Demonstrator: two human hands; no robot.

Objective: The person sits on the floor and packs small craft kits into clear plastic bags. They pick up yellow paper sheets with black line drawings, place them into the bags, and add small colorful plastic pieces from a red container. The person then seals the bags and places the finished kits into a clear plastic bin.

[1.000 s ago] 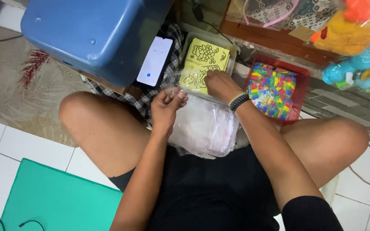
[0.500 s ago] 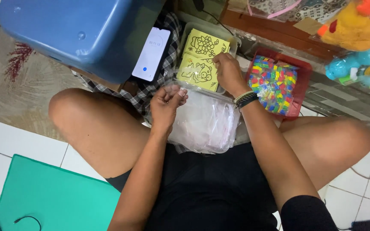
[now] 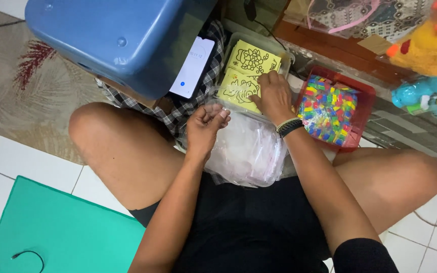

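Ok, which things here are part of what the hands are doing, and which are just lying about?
In use:
- yellow picture cards, under right hand
- clear plastic bags, by left hand

Lying about:
- phone
- blue tub
- red tray of coloured pieces
- green mat
- plush toys

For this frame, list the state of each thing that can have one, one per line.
Phone: screen lit, leaning on the blue tub.
Clear box: open, yellow picture sheets inside.
Red tray: open, full of coloured packets.
Clear plastic bags: piled on the lap.
Left hand: fingers curled, touching the bags.
Right hand: pressed on the sheets.
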